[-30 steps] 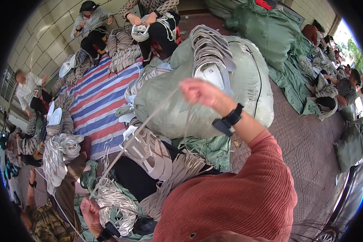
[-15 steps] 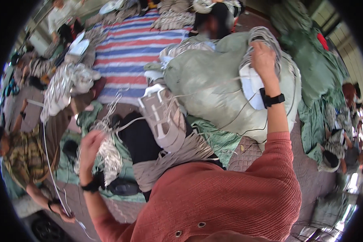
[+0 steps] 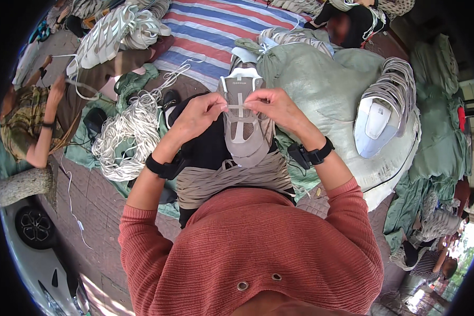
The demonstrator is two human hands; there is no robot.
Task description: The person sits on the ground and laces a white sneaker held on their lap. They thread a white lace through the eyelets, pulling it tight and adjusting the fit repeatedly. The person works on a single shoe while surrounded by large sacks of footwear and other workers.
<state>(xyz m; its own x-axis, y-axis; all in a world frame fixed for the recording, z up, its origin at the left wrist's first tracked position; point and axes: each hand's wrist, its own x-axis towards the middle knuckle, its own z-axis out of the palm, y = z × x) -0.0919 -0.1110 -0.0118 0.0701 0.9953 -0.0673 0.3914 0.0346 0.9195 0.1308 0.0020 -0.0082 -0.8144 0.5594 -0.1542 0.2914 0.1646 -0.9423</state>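
Note:
Across my lap lies a grey-brown mesh shoe upper (image 3: 246, 142) with white trim, its toe toward me. A short pale stretch of lace (image 3: 235, 107) runs crosswise over its front, between my two hands. My left hand (image 3: 201, 115) pinches the lace at the shoe's left edge. From the other side my right hand (image 3: 277, 109) pinches it as well, fingertips close over the upper. Over my thighs is a bundle of flat grey-brown laces (image 3: 234, 181).
A stuffed green sack (image 3: 310, 95) at right bears shoe uppers (image 3: 376, 124) stacked together. Loose white laces (image 3: 129, 137) heap on green cloth at left. Beyond is a striped sheet (image 3: 205, 29). A person (image 3: 34, 116) handles a lace at left; a parked car (image 3: 42, 263) stands nearer.
My right hand has come back from the stacked uppers on the sack, and my left has moved inward. Both now meet over the shoe upper, which lies straighter. The neighbouring person's arms have shifted.

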